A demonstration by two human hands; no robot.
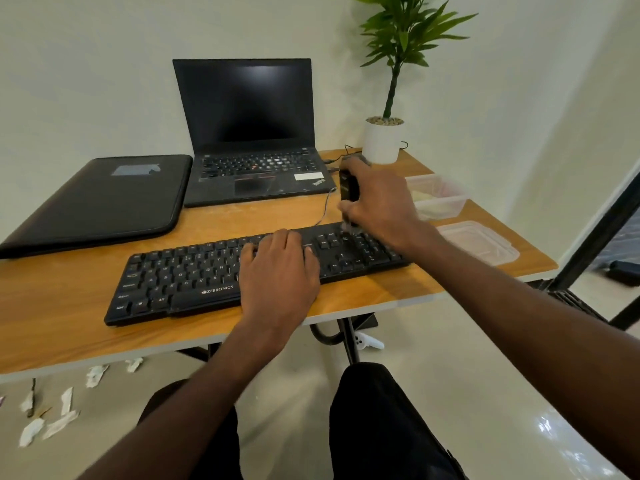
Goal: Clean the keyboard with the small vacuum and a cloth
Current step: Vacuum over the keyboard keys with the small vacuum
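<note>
A black keyboard [180, 275] lies across the front of the wooden table [69, 306]. My left hand [277, 271] rests flat on the keys right of the middle, fingers spread. My right hand [377, 202] grips a small black vacuum [347, 183] held upright. Its nozzle end is down on the keys at the keyboard's right part, blurred by motion. No cloth shows clearly; something pale lies inside the far plastic container [438, 199].
An open black laptop [249, 140] stands behind the keyboard, and a black sleeve [104, 199] lies to its left. A potted plant [382, 140] occupies the back right corner. A plastic lid [481, 240] lies near the right edge. Paper scraps [52, 420] litter the floor.
</note>
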